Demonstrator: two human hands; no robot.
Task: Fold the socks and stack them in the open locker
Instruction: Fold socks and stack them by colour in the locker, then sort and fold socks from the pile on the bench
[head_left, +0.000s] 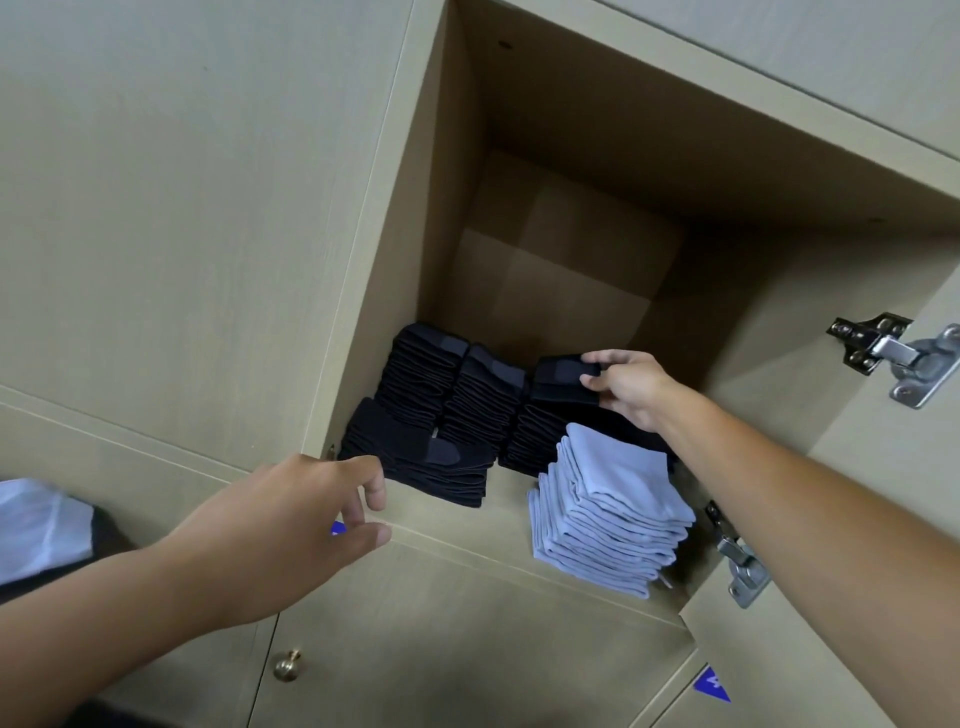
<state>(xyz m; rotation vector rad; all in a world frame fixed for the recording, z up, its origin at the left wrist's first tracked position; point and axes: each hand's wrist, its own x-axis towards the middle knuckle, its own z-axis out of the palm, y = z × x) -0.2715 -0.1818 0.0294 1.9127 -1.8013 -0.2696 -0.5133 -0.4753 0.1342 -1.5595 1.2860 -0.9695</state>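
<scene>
On the far left, a heap of pale cloth (36, 525) sits low down; you cannot tell if it is more socks. Next comes your left hand (291, 525), just in front of the shelf edge of the open locker (452, 530). Its fingers are loosely bent and hold nothing. The fingertips (376, 496) are right by the front black stack (421, 462) but do not seem to touch it.

Behind that stack stand two more black stacks (452, 384), side by side and close together. To the right of them is a third back stack (535, 436), and on top of it lies the folded black sock (563, 382). Your right hand (631, 387) pinches its right end, thumb on one side and fingers curled on the other.

In front of that stack sits the tall light blue stack (613, 509), near the shelf edge.

Be careful here. The black stacks are tall and soft, so a push when you let go could tip one into its neighbour. If the sock lands crooked, it may slide off or come unfolded. Your right arm passes just above the blue stack, so pulling back low could knock it off the shelf. On the far right, the metal hinge (898, 358) could scrape your arm.
</scene>
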